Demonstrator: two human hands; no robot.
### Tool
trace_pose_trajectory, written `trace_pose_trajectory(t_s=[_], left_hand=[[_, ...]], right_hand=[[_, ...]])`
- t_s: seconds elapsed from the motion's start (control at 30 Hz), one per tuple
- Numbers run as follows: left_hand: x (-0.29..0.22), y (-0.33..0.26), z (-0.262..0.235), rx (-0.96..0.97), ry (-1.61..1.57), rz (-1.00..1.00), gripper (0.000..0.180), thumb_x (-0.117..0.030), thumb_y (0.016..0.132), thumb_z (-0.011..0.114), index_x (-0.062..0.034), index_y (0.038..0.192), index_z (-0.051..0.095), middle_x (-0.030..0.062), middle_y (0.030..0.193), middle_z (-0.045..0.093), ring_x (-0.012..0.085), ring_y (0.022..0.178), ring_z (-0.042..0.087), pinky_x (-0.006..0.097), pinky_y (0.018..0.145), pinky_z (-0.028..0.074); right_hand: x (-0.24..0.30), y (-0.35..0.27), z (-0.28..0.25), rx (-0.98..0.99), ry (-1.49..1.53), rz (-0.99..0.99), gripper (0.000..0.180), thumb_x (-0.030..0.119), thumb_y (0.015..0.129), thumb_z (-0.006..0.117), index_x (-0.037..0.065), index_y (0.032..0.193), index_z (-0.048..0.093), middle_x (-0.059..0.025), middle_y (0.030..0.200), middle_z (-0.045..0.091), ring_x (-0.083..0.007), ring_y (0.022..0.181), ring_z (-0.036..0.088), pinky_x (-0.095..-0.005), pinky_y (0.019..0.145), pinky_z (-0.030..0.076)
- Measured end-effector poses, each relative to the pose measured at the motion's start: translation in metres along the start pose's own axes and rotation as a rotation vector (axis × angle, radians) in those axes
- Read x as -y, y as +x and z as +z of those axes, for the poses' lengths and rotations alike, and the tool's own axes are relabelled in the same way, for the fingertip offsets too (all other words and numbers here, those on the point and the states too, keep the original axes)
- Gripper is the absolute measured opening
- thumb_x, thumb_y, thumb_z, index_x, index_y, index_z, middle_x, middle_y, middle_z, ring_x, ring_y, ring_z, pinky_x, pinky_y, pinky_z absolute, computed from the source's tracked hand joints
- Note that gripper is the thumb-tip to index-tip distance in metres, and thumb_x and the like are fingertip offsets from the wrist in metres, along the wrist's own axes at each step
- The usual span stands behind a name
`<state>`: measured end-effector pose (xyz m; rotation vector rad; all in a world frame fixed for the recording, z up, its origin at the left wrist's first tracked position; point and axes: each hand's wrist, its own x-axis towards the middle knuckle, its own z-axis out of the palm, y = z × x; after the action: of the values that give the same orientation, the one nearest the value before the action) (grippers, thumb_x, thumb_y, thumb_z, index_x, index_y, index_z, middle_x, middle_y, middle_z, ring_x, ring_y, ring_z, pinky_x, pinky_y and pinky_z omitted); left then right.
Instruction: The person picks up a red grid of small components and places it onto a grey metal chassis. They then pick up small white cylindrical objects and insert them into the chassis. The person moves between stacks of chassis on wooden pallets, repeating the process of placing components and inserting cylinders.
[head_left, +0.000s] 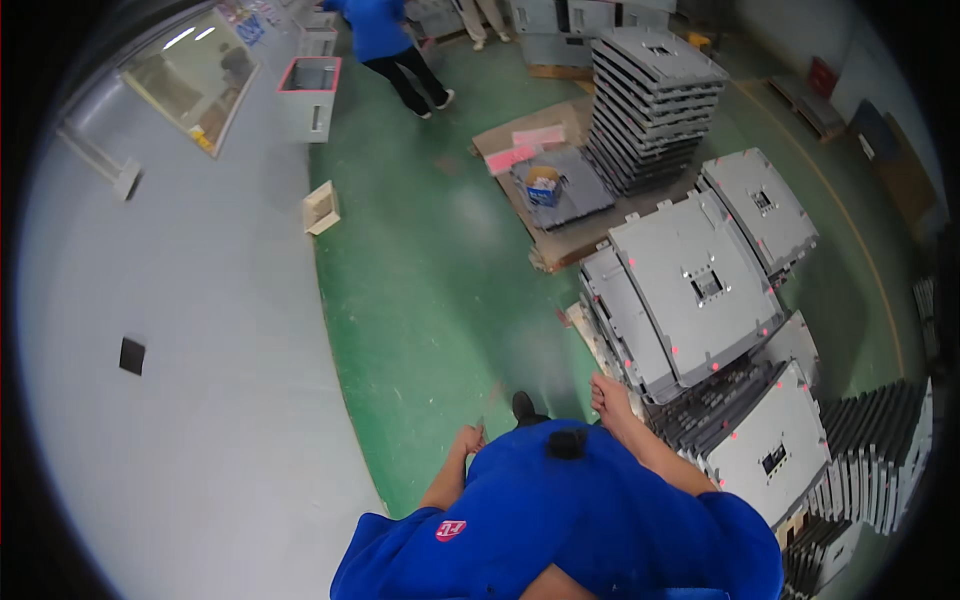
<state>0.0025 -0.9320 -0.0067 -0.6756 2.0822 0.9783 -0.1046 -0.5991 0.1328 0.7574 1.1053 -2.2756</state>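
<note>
My left hand (pixel 468 439) is low in front of my body, over the green floor, with its fingers curled. A thin sliver seems to show at its fingertips, too small to name. On the other side my right hand (pixel 608 396) is closed in a fist, and nothing shows in it. It is nearest to a stack of large grey metal panels (pixel 690 280), just beyond its knuckles; I cannot tell whether they touch. The top panel has a rectangular cutout and small red dots along its edges. One dark shoe (pixel 523 406) shows between my hands.
A tall stack of grey panels (pixel 655 110) stands farther off, beside a low panel bearing a blue box (pixel 543 187). More panels (pixel 870 450) stand on edge at right. Along the left runs a pale wall (pixel 200 330). A person in blue (pixel 385 45) is far ahead.
</note>
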Motion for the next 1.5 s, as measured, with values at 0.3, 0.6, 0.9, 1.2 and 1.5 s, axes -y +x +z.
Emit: trace_pose_trajectory(t_s=[0.3, 0.6, 0.9, 1.2, 1.5], left_hand=[[0.047, -0.004, -0.066, -0.100, 0.050, -0.030, 0.043, -0.031, 0.078, 0.038, 0.0017, 0.060, 0.057, 0.0163, 0.058, 0.057, 0.0274, 0.050, 0.056, 0.037, 0.049, 0.045], [0.067, 0.023, -0.118, 0.079, -0.212, -0.285, 0.043, -0.028, 0.080, 0.039, 0.0056, 0.059, 0.055, 0.0166, 0.055, 0.055, 0.0242, 0.044, 0.055, 0.033, 0.043, 0.048], [-0.053, 0.092, -0.140, 0.141, -0.571, 0.014, 0.048, -0.037, 0.084, 0.039, 0.0033, 0.064, 0.056, 0.0121, 0.056, 0.056, 0.0211, 0.050, 0.058, 0.029, 0.047, 0.048], [-0.272, 0.106, -0.222, 0.254, -0.689, 0.266, 0.043, -0.038, 0.085, 0.038, -0.0032, 0.066, 0.055, 0.0060, 0.055, 0.054, 0.0138, 0.047, 0.051, 0.022, 0.045, 0.036], [-0.382, 0.131, -0.228, 0.279, -0.591, 0.304, 0.041, -0.038, 0.086, 0.039, -0.0083, 0.059, 0.049, 0.0003, 0.047, 0.045, 0.0091, 0.040, 0.043, 0.021, 0.036, 0.027]], right_hand=[[-0.035, 0.056, 0.102, 0.143, -0.003, 0.143, 0.017, 0.021, 0.079, 0.056, 0.006, 0.073, 0.050, 0.0039, 0.057, 0.038, -0.0052, 0.047, 0.033, -0.0205, 0.042, 0.027], [-0.040, 0.076, 0.110, -0.039, 0.122, 0.197, 0.020, 0.024, 0.078, 0.056, 0.010, 0.066, 0.047, 0.0017, 0.058, 0.042, -0.0076, 0.046, 0.036, -0.0205, 0.042, 0.030], [-0.005, 0.121, 0.132, 0.003, 0.045, 0.211, 0.020, 0.024, 0.078, 0.058, 0.007, 0.070, 0.052, 0.0045, 0.056, 0.038, -0.0049, 0.045, 0.031, -0.0188, 0.041, 0.027], [0.073, 0.206, 0.220, 0.363, -0.307, 0.057, 0.015, 0.012, 0.076, 0.055, 0.000, 0.084, 0.057, -0.0026, 0.068, 0.055, -0.0048, 0.049, 0.043, -0.0179, 0.039, 0.031], [0.136, 0.239, 0.243, 0.267, -0.441, -0.212, 0.010, 0.009, 0.072, 0.060, 0.001, 0.071, 0.053, -0.0049, 0.061, 0.057, -0.0074, 0.049, 0.048, -0.0199, 0.044, 0.036]])
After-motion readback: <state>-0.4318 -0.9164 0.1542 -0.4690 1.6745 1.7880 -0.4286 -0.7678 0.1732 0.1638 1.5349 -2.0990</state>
